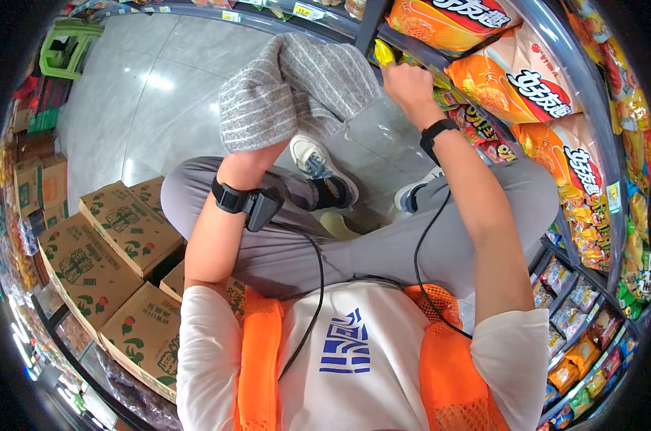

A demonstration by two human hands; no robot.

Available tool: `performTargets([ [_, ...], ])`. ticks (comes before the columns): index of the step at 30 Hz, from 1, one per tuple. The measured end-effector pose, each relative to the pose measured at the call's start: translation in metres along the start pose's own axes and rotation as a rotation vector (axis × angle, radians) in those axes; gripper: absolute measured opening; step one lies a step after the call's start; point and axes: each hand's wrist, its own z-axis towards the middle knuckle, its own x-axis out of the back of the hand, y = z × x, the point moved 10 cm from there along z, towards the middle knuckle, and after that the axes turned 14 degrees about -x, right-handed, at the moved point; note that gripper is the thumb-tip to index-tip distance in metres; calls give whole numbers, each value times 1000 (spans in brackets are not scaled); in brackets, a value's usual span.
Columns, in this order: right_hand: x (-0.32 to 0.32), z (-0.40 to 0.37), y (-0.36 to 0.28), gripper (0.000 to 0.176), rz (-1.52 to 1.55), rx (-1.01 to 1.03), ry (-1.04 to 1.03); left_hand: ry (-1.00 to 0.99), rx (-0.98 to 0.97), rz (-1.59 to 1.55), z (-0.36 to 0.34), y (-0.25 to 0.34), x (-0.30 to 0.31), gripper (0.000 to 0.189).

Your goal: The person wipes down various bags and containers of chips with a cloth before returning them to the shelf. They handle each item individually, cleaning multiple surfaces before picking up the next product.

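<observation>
A grey cloth with white stripes (pixel 325 75) is draped over the end of my left arm and stretches across toward my right hand. It covers the fingers of my left hand (pixel 259 156), so their grip is hidden; only the wrist side shows. At the lower shelf's edge, my right hand (pixel 409 87) is closed with its fingertips on a small yellow packet (pixel 384 53). The cloth's right end lies close beside this hand. Large orange snack bags (pixel 516 82) stand on the shelf just right of it.
Brown cardboard boxes (pixel 88 266) are stacked at my left. A green plastic stool (pixel 68 49) stands at the far left on the grey floor (pixel 167 72). Shelves with small snack packets (pixel 580 352) curve along my right. Black cables (pixel 318 273) run from both wrists across my lap.
</observation>
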Motion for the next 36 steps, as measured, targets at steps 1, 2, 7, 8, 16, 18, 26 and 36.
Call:
performTargets([
  [1,-2,-3,0,42,-14,23,13,-15,22,30,2,-3,1,65],
  [2,-4,-6,1,40,-29,44,28,-29,42,60,3,-7,3,66],
  [7,40,-33,7,35,-44,72,117,71,16,189,4,-17,13,62],
  [8,52,-39,8,34,-40,79,142,253,181,-325,-12,-44,6,59],
  [16,142,-81,31,37,450,23,53,32,134,-140,-45,-58,-31,41],
  [18,135,-87,51,38,927,-128,-213,237,307,-1019,-50,-60,-57,39],
  [26,189,-100,94,43,1437,-179,-206,214,730,-1510,-41,-6,-104,48],
  [36,233,-113,129,48,1559,-179,-40,478,262,-1686,23,-3,-34,51],
])
